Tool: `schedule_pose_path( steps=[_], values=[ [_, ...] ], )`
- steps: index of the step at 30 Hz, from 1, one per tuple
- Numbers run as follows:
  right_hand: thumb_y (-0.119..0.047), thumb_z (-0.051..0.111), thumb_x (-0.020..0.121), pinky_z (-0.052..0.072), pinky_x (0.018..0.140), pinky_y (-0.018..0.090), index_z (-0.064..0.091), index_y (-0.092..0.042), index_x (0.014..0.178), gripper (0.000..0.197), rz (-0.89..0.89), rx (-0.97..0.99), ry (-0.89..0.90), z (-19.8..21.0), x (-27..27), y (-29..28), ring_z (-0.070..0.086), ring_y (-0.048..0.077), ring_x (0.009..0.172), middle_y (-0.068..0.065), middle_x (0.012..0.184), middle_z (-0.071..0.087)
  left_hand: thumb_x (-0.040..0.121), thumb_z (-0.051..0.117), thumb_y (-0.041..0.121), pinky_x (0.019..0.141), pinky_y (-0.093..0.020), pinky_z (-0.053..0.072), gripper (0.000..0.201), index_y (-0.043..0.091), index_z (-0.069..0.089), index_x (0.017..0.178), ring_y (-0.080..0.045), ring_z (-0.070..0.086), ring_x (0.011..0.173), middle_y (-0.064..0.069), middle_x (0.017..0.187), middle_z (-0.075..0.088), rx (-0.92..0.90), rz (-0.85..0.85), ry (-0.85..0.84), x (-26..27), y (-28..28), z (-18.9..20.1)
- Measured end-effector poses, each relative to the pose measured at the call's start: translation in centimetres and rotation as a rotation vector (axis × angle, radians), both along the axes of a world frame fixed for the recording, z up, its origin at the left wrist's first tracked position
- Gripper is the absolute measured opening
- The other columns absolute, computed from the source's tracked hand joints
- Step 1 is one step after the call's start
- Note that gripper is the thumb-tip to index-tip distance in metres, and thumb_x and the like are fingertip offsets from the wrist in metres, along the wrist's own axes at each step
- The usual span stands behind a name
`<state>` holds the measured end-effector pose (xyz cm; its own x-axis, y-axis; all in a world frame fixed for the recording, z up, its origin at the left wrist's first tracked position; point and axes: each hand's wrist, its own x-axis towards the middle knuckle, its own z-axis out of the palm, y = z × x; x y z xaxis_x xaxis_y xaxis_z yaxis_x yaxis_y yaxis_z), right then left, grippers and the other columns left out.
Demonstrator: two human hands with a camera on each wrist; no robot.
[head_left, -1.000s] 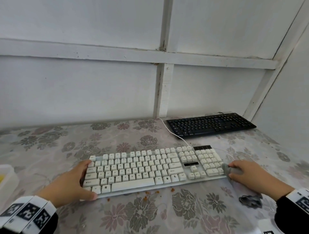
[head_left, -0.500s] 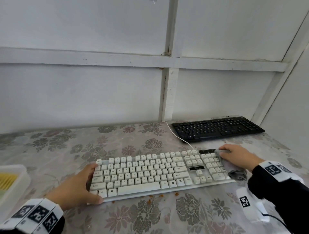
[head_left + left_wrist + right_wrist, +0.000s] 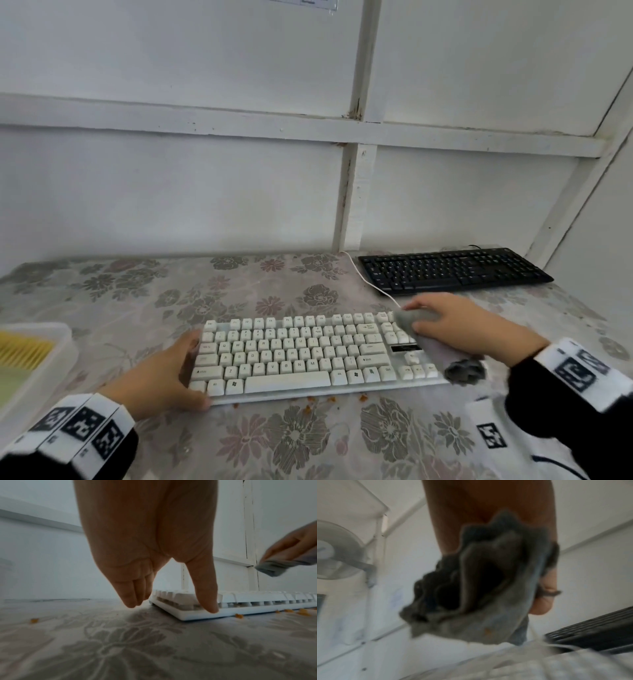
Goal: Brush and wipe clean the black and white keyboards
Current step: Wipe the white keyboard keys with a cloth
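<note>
Black keyboard (image 3: 452, 270) and crumbs (image 3: 362, 397) flank white keyboard (image 3: 294, 356).

Letter legends such as Q, W, E, A, S, D, Z, X, C, V, B, N and M can be read on the keycaps of the white keyboard (image 3: 301, 356) on the tabletop. Black-and-white square code markers (image 3: 82, 428) stand on the white wristbands; they carry no readable words. The legends on the far black keyboard (image 3: 452, 270) are too small to read.

Right hand (image 3: 459, 325) presses grey cloth (image 3: 414, 318) onto white keyboard (image 3: 308, 356).
</note>
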<state>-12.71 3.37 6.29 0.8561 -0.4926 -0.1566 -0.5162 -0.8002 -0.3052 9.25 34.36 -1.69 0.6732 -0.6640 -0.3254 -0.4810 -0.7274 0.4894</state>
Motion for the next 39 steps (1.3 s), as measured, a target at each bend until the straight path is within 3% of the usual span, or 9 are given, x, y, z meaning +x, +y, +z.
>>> schedule_pose_path(
  steps=[3, 6, 11, 14, 21, 24, 26, 33, 39],
  values=[
    [-0.025, 0.055, 0.093, 0.038, 0.069, 0.009, 0.054, -0.026, 0.125, 0.033, 0.193, 0.097, -0.098, 0.2, 5.6, 5.1, 0.054, 0.008, 0.093, -0.009, 0.109, 0.057, 0.069, 0.078, 0.038, 0.098, -0.019, 0.037, 0.109, 0.021, 0.004, 0.147, -0.009, 0.043, 0.123, 0.006, 0.147, 0.033, 0.054, 0.052, -0.034, 0.2, 1.2, 0.0],
    [-0.019, 0.052, 0.094, 0.039, 0.086, 0.022, 0.054, -0.019, 0.127, 0.033, 0.383, 0.114, -0.150, -0.8, 11.7, 10.5, 0.054, 0.018, 0.109, 0.001, 0.123, 0.059, 0.063, 0.078, 0.050, 0.113, -0.028, 0.026, 0.124, 0.020, -0.006, 0.148, -0.014, 0.027, 0.139, 0.004, 0.156, 0.014, 0.091, 0.105, -0.059, 0.4, 2.4, -0.2],
    [-0.008, 0.050, 0.090, 0.044, 0.093, 0.039, 0.058, -0.009, 0.124, 0.034, 0.627, 0.011, -0.096, -2.8, 19.2, 18.0, 0.053, 0.035, 0.111, 0.018, 0.122, 0.056, 0.062, 0.077, 0.051, 0.111, -0.029, 0.029, 0.126, 0.017, -0.009, 0.148, -0.017, 0.030, 0.137, -0.003, 0.154, 0.017, 0.102, 0.146, -0.081, 0.5, 2.9, -0.4],
    [-0.011, 0.047, 0.092, 0.041, 0.088, 0.037, 0.061, -0.007, 0.118, 0.030, 0.671, -0.101, -0.015, -3.9, 21.3, 20.2, 0.053, 0.037, 0.108, 0.019, 0.119, 0.056, 0.062, 0.078, 0.048, 0.107, -0.029, 0.032, 0.124, 0.015, -0.005, 0.147, -0.019, 0.032, 0.134, -0.005, 0.151, 0.021, 0.101, 0.148, -0.083, 0.8, 2.9, -0.7],
    [-0.016, 0.051, 0.094, 0.036, 0.067, 0.029, 0.066, -0.005, 0.104, 0.022, 0.736, -0.274, 0.174, -5.3, 22.2, 21.5, 0.050, 0.023, 0.077, 0.012, 0.102, 0.057, 0.072, 0.072, 0.047, 0.111, -0.027, 0.020, 0.109, 0.007, 0.000, 0.144, -0.022, 0.008, 0.143, -0.008, 0.150, 0.014, 0.047, 0.151, -0.119, 0.6, 2.4, -0.8],
    [-0.015, 0.050, 0.095, 0.040, 0.069, 0.030, 0.066, -0.002, 0.104, 0.023, 0.743, -0.238, 0.202, -5.1, 22.0, 22.1, 0.055, 0.025, 0.081, 0.010, 0.091, 0.059, 0.062, 0.077, 0.051, 0.107, -0.029, 0.026, 0.110, 0.008, 0.012, 0.140, -0.023, 0.019, 0.137, -0.005, 0.140, 0.028, 0.031, 0.122, -0.113, 1.1, 2.6, -1.3],
    [-0.011, 0.049, 0.095, 0.041, 0.075, 0.034, 0.062, 0.000, 0.113, 0.026, 0.705, -0.174, 0.186, -5.3, 21.4, 22.4, 0.059, 0.031, 0.096, 0.018, 0.106, 0.062, 0.061, 0.080, 0.047, 0.107, -0.031, 0.028, 0.111, 0.009, 0.013, 0.140, -0.023, 0.017, 0.138, -0.005, 0.140, 0.030, 0.017, 0.124, -0.117, 1.3, 2.8, -1.4],
    [-0.007, 0.052, 0.091, 0.045, 0.077, 0.041, 0.060, 0.003, 0.112, 0.025, 0.688, -0.079, 0.088, -6.4, 18.9, 23.4, 0.059, 0.038, 0.102, 0.024, 0.111, 0.061, 0.071, 0.074, 0.046, 0.114, -0.033, 0.015, 0.120, 0.004, -0.010, 0.146, -0.024, -0.004, 0.145, -0.010, 0.156, 0.001, 0.094, 0.093, -0.101, 1.4, 3.0, -1.4],
    [-0.006, 0.055, 0.089, 0.038, 0.079, 0.034, 0.061, -0.002, 0.119, 0.031, 0.843, 0.001, -0.030, -5.8, 16.0, 22.3, 0.051, 0.033, 0.105, 0.021, 0.117, 0.054, 0.050, 0.083, 0.050, 0.116, -0.037, 0.016, 0.146, 0.018, -0.023, 0.144, -0.020, -0.006, 0.145, -0.008, 0.157, -0.009, 0.144, 0.052, 0.021, 2.7, 3.6, -1.7]
  ],
)
